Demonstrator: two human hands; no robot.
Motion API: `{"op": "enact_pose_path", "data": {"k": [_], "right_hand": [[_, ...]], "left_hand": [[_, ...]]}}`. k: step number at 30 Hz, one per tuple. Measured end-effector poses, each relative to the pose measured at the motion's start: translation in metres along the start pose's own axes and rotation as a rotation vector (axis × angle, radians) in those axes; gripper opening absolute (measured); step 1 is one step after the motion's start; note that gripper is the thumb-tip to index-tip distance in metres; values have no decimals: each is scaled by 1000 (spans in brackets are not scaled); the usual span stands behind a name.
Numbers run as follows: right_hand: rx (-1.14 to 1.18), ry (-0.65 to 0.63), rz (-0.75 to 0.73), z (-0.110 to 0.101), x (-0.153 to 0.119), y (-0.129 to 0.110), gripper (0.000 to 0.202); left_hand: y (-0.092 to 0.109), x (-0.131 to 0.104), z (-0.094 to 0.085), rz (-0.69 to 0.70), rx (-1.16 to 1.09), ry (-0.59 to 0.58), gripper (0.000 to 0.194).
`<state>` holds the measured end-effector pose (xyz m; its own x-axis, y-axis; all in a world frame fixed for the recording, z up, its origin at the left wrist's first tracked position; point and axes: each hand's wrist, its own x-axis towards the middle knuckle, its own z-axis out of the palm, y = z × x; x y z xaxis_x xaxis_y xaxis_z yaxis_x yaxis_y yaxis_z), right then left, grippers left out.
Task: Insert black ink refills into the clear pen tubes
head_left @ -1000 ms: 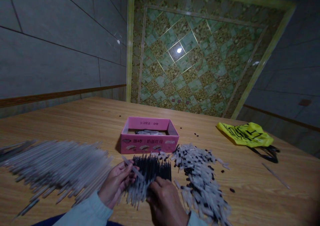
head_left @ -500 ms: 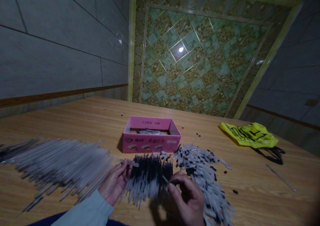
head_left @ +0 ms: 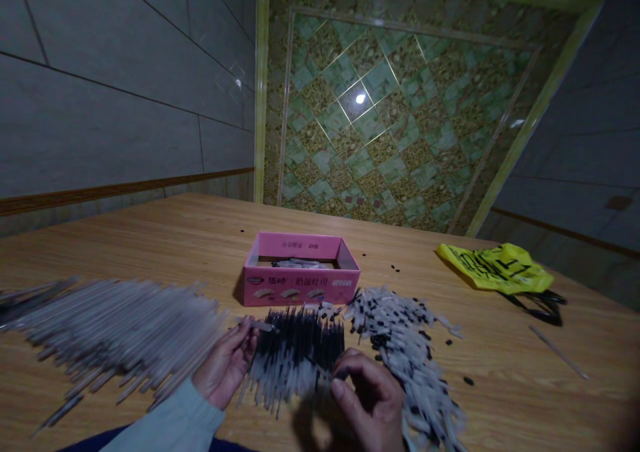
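Note:
My left hand (head_left: 226, 365) pinches a thin translucent tube (head_left: 263, 326) between thumb and fingers, beside the left edge of the dark-tipped sticks (head_left: 300, 352). Over the right edge of those sticks, my right hand (head_left: 370, 395) is closed in a pinch on a thin dark stick (head_left: 316, 365) that points up and left. Its far end blends into the sticks behind it. Long clear tubes (head_left: 125, 325) lie in a wide pile left of my left hand. A heap of short whitish caps with black bits (head_left: 400, 345) spreads to the right of my right hand.
Behind the sticks stands an open pink box (head_left: 300, 287) with pale pieces inside. A yellow bag (head_left: 495, 267) with black straps lies at the right, near a single thin rod (head_left: 559, 352). Small black bits dot the wooden table (head_left: 190, 239). Tiled walls rise beyond.
My right hand has shifted slightly left, and the stick in it now points lower over the dark-tipped sticks. My left hand has barely moved and still holds the tube.

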<state>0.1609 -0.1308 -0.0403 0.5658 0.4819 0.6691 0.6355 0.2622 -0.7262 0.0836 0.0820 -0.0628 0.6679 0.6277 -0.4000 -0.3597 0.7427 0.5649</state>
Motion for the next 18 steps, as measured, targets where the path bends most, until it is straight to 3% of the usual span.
{"op": "enact_pose_path", "data": {"k": [11, 18], "right_hand": [[-2, 16, 21, 0, -1, 0, 10], [-26, 8, 71, 2, 1, -2, 15]], "left_hand": [[0, 2, 0, 82, 85, -22, 23], [-4, -5, 1, 47, 233, -157, 9]]}}
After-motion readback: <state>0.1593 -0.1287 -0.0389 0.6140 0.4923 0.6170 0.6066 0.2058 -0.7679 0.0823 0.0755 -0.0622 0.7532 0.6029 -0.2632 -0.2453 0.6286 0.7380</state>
